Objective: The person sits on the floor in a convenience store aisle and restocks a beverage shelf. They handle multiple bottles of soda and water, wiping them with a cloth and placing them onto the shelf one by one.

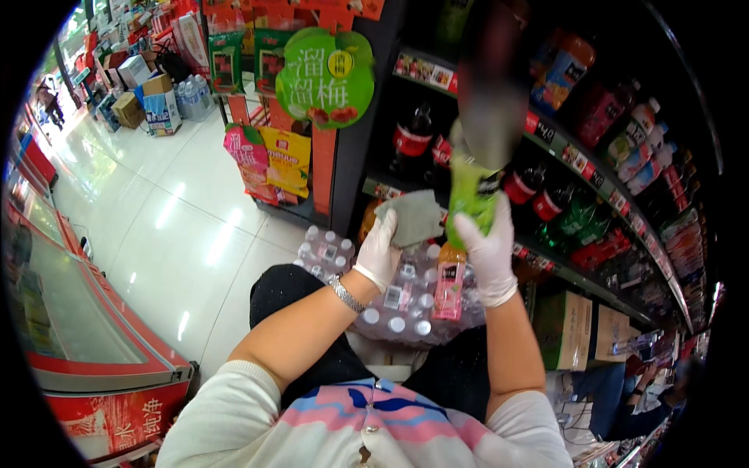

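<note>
My left hand [379, 253], in a white glove and with a metal watch band at the wrist, grips a folded pale grey cloth [416, 219]. In my white-gloved right hand [490, 253] is a green-labelled drink bottle [473, 191], lifted in front of the shelves with my fingers around its lower part. A blurred dark and grey shape [493, 117] covers its upper end, and I cannot make out what that is. Below the right hand, a pink-labelled bottle [449, 288] rests on shrink-wrapped packs of white-capped bottles [396, 324] between my knees.
Drink shelves [593, 175] with several bottles rise ahead and to the right. Hanging snack bags [269, 160] and a round green sign [328, 78] flank them. A red-trimmed freezer [109, 366] stands at left; cartons [577, 327] and another person [636, 398] are at right.
</note>
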Demonstrator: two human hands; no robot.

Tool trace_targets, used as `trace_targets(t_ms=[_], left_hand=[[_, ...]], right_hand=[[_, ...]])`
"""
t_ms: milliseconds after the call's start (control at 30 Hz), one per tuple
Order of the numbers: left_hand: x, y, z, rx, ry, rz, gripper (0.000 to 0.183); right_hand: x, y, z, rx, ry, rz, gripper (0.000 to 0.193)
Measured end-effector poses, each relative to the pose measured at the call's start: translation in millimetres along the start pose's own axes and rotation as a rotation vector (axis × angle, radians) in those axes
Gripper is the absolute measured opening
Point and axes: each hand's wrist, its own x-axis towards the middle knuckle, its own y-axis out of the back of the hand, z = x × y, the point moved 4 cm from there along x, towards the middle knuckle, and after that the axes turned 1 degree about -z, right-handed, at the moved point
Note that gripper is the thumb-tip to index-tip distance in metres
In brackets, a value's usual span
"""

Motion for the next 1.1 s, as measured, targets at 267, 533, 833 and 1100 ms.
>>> trace_targets(t_ms=[267, 533, 833, 1100], left_hand=[[-8, -3, -3, -0.183, 0.029, -0.01, 0.048], [2, 22, 0, -0.339, 0.207, 0.068, 0.058], [-20, -23, 10, 0.431, -0.249, 0.048, 0.049], [-29, -47, 26, 1.33, -0.653, -0.516, 0.043]], right_hand=[[-94, -26, 100, -0.036, -0.268, -0.103, 0.059], [-128, -51, 102, 1.343, -0.743, -0.58, 0.065], [-120, -32, 109, 0.526, -0.61, -0.116, 0.042], [-115, -18, 89, 0.542, -0.67, -0.099, 0.04]])
